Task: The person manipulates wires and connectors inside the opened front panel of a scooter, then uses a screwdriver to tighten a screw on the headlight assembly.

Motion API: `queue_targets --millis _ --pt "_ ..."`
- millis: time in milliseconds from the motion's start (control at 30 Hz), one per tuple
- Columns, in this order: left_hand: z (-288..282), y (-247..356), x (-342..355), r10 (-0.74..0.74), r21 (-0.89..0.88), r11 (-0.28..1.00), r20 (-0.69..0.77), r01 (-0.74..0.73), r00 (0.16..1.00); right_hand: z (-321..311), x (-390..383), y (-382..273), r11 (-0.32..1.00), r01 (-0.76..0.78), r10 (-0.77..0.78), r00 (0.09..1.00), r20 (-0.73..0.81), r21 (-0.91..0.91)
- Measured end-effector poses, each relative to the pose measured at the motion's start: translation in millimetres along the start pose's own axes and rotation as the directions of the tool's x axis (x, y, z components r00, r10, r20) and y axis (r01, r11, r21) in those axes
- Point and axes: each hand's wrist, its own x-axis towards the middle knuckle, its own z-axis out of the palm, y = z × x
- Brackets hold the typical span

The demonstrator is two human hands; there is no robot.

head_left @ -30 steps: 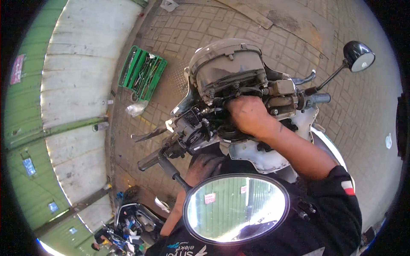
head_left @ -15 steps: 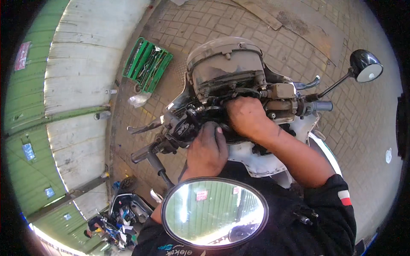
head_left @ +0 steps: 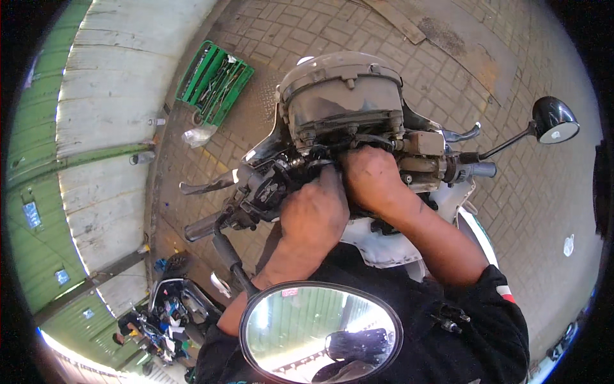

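Observation:
Both my hands reach into the middle of a motorbike's handlebar, just behind the dark, dusty round headlight housing (head_left: 345, 105). My right hand (head_left: 372, 174) is curled, knuckles up, beside the brake fluid reservoir (head_left: 425, 143), with its fingertips hidden among black cables. Close against it on the left, my left hand (head_left: 314, 208) is bent with its forefinger pointing forward into the same gap. What the fingers of either hand grip is out of sight. The left handlebar grip with its switch block (head_left: 265, 190) lies beside my left hand.
A round mirror (head_left: 323, 333) sticks up close to my chest, and another mirror (head_left: 555, 120) stands out at the right. An open green toolbox (head_left: 217, 83) sits on the brick paving by the wall. Another motorbike (head_left: 176, 313) and a person (head_left: 126, 326) are at lower left.
My left hand has moved forward and right, up against my right hand, and its thumb is now hidden. The right hand stays at the same spot. The view has shifted slightly.

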Motion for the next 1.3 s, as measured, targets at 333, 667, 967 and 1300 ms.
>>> queue_targets --millis 333,667,967,1300 --pt "9 -1 19 0.108 0.191 0.975 0.039 -0.113 0.993 -1 -1 -1 0.997 0.013 -0.020 0.996 -0.089 -0.071" --pt "2 -4 65 0.011 0.224 0.963 0.524 -0.150 0.852 -2 0 -1 0.994 -0.037 0.034 0.999 -0.029 -0.099" --pt "3 -7 59 -0.069 0.066 0.997 0.552 0.039 0.831 -19 -2 11 0.996 -0.028 0.020 0.996 0.091 0.086" --pt "9 -24 57 0.192 -0.471 0.876 0.536 0.103 0.822 -61 -1 40 0.742 -0.119 -0.100 0.954 0.284 0.660"
